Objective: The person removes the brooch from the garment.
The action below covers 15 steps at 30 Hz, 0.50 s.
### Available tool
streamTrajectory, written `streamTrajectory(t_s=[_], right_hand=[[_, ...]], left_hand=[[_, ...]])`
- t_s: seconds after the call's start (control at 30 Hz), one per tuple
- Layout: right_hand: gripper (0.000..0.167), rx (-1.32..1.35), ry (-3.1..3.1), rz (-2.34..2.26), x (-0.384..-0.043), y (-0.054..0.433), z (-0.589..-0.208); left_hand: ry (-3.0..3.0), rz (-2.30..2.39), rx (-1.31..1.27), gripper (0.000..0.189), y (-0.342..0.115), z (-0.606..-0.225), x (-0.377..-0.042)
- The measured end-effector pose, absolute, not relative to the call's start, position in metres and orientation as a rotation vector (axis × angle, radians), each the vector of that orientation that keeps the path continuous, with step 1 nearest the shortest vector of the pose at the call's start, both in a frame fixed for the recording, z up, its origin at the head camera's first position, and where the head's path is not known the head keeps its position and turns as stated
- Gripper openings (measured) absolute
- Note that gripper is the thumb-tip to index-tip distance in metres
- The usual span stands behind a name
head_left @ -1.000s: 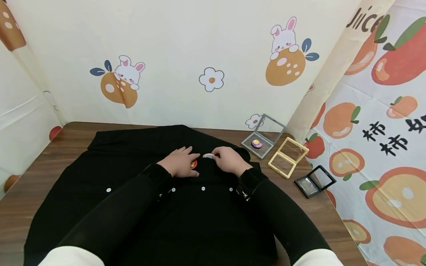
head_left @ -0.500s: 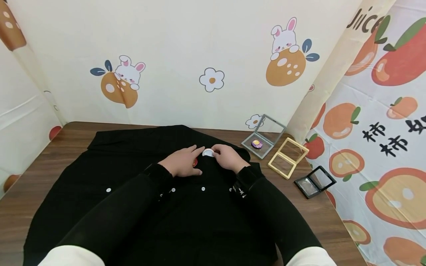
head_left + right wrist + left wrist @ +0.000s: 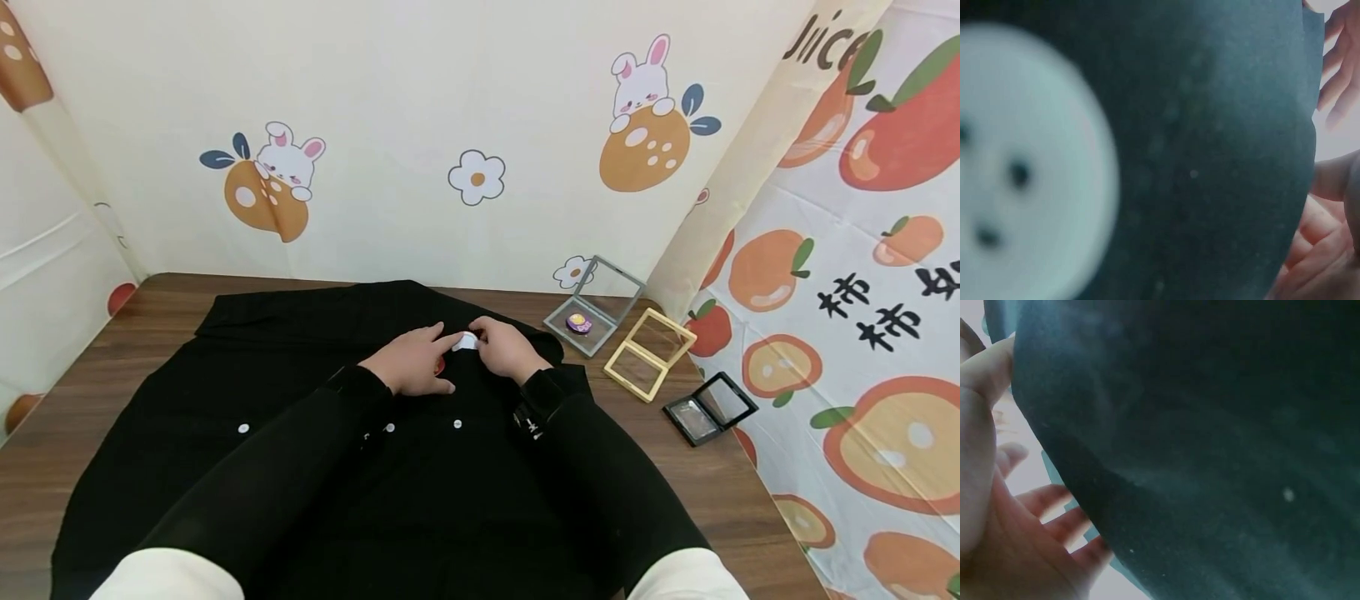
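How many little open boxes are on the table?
3, all in plain view at the right: the gray box at the back, the yellow box in the middle, the black box in front.

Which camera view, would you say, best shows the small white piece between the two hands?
The head view, where the white piece shows between the left hand and right hand. In both wrist views dark cloth fills most of the picture; the piece cannot be made out.

The cloth (image 3: 435,492) is black, its buttons (image 3: 457,424) white.
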State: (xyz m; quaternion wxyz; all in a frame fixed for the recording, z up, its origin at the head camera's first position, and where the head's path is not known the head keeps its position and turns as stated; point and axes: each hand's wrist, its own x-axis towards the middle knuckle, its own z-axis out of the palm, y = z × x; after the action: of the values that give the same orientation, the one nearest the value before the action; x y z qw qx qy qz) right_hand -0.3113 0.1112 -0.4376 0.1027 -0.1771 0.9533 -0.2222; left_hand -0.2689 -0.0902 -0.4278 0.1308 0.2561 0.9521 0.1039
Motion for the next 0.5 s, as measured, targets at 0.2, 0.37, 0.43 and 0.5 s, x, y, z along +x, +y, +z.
streamTrajectory(t_s=[0.2,0.37,0.43,0.5], right_hand=[[0.018,-0.528,2.864,-0.562,-0.3114,0.1096,-0.438],[0.02,-0.546,2.837,-0.536,-0.3105,0.1105,-0.4373],[0.02,-0.551,2.829,-0.527,-0.3094,0.1107,-0.4373],[0.022,-0.556,2.824,-0.515,-0.3078,0.1107,-0.4375]], left_hand=[[2.753,0.249,0.736,0.087,-0.0893,-0.4275,-0.2726],[2.725,0.246,0.709,0.086,-0.0895,-0.4266,-0.2749],[2.72,0.244,0.703,0.086,-0.0899,-0.4275,-0.2762],[2.715,0.247,0.696,0.086,-0.0905,-0.4287,-0.2772]])
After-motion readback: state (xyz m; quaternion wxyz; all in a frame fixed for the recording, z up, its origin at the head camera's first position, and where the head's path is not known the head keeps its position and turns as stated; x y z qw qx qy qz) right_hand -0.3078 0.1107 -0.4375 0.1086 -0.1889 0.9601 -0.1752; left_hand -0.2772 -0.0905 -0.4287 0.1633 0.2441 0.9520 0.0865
